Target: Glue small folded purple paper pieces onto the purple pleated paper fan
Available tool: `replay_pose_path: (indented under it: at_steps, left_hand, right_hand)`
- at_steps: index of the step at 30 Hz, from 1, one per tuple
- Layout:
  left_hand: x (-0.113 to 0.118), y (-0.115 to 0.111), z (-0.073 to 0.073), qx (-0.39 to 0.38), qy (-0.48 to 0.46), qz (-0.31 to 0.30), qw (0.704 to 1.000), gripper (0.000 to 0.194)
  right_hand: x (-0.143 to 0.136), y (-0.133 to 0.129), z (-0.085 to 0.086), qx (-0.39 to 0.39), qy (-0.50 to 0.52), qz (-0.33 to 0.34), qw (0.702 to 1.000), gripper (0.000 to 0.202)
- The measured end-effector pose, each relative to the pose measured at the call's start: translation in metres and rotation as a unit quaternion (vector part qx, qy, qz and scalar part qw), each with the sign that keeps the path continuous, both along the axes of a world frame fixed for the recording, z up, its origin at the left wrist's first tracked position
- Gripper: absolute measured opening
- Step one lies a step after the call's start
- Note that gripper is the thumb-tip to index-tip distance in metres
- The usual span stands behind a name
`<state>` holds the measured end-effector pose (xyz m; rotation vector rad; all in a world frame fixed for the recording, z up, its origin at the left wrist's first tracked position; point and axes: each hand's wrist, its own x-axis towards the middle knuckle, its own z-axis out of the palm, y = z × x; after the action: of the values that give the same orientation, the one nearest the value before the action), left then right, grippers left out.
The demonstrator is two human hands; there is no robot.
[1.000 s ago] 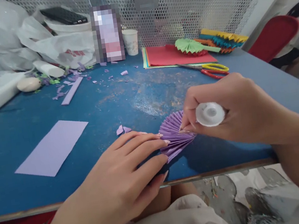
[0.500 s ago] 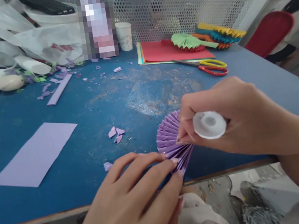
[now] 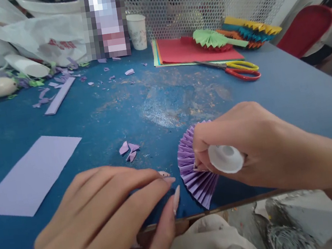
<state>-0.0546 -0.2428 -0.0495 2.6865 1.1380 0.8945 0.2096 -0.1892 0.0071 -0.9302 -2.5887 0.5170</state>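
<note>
A purple accordion-folded paper fan (image 3: 204,189) lies spread near the table's front edge, its pleats open in a rounded shape. My right hand (image 3: 249,145) is over the fan, closed around a white glue bottle (image 3: 226,159) whose round base faces me. The bottle's tip is hidden behind my fingers, close to the pleats. To the fan's left, my left hand (image 3: 113,214) is open and holds nothing; its thumb and fingertips point at the fan with a small gap between. Small purple paper scraps (image 3: 130,150) lie beyond my left fingers.
A flat purple sheet (image 3: 34,176) and a folded purple strip (image 3: 60,96) lie at left. Scissors (image 3: 241,70) rest by stacked coloured paper (image 3: 174,51), with a green fan (image 3: 209,39) on it. A paper cup (image 3: 137,31) stands by the mesh.
My left hand has let go of the fan and moved left. The fan's lower pleats have spread apart. My right hand has shifted slightly left and down with the glue bottle.
</note>
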Motion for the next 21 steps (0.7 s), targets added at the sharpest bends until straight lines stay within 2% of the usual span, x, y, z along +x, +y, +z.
replay_pose_path:
  at_steps: [3,5,21]
  left_hand:
    - [0.014,0.003,0.004,0.013,-0.049,0.093,0.994,0.019]
    - [0.022,0.004,0.006,0.0,-0.063,0.109,0.992,0.016]
    - [0.032,0.008,0.003,-0.029,-0.06,0.079,0.995,0.017]
  right_hand:
    - [-0.002,0.001,-0.001,-0.01,-0.001,0.006,1.0,0.019]
    - [-0.002,0.001,-0.001,-0.016,0.004,0.01,1.0,0.019]
    - [-0.001,0.003,0.0,-0.049,0.003,0.003,0.999,0.018]
